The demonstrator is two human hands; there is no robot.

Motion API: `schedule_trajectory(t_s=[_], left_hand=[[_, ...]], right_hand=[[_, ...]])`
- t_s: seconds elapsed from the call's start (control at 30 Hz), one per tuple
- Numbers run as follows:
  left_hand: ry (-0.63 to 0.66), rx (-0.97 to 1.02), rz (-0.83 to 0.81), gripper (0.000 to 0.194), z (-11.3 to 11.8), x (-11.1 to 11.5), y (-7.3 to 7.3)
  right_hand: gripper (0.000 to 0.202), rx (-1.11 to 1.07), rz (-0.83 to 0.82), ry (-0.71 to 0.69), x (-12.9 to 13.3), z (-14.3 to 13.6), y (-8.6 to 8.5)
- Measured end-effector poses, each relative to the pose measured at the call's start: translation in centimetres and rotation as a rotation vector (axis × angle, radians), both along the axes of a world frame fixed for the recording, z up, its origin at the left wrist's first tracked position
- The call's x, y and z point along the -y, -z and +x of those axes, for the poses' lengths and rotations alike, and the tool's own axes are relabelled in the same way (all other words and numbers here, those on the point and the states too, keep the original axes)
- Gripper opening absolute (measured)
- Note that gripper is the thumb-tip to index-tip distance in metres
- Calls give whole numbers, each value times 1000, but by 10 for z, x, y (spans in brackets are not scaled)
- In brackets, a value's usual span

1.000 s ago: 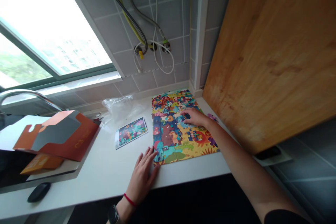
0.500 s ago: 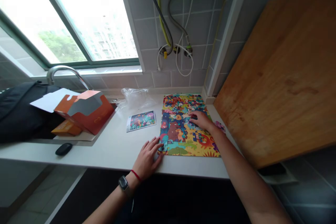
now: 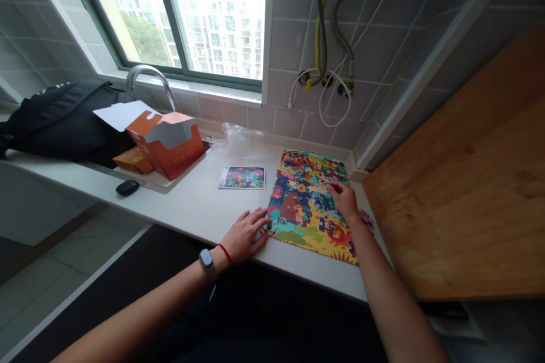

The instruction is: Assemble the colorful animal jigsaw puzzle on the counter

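Note:
A colourful jigsaw puzzle (image 3: 293, 236) lies flat on the white counter (image 3: 187, 212). My left hand (image 3: 246, 233) rests at the puzzle's lower left corner, palm down with its fingers spread, and holds nothing. Over the right part of the puzzle is my right hand (image 3: 343, 197), its thumb and index finger brought together; whatever may be between the fingertips is too small to make out. Purple pieces (image 3: 367, 220) lie just beyond the puzzle's right edge. To the left of the puzzle lies a small printed picture card (image 3: 243, 177).
Crumpled clear plastic (image 3: 242, 142) lies behind the card. An open orange box (image 3: 174, 147), a black mouse (image 3: 128, 187), a black bag (image 3: 68, 119) and a faucet (image 3: 151, 71) are at the left. A wooden board (image 3: 464, 181) leans at the right.
The camera view has turned, so the scene sits tilted and shifted. My right hand has lifted slightly and its fingertips are a little further right over the puzzle. My left hand stays at the corner.

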State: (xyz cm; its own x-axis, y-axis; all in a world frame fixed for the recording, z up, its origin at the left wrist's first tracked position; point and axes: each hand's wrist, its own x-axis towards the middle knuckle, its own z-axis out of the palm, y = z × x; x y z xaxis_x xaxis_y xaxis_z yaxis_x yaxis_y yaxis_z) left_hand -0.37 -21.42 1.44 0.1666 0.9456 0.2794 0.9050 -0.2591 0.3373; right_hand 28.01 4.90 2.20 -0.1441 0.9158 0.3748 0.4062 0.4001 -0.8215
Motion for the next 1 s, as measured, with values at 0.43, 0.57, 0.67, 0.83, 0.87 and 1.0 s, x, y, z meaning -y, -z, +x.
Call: schedule_trajectory(t_s=[0.43,0.57,0.67,0.83,0.87,1.0], left_hand=[[15,26,-7,35,-2,0,1],[29,47,-23,37,-3,1,1],[29,67,-34,38,-3,2,3],[26,90,-31,38,-4,4,5],[29,90,-27,38,-5,4,5],[60,75,-2,34,-5,5,3]], right_hand=[[50,-99,-78,1,3,-7,2],[50,-105,-106,16,2,-7,6],[50,-110,-125,49,2,-6,9],[53,-140,-123,121,3,-2,11],[53,-151,-109,143,1,-1,10],[55,-199,-23,241,-12,13,12]])
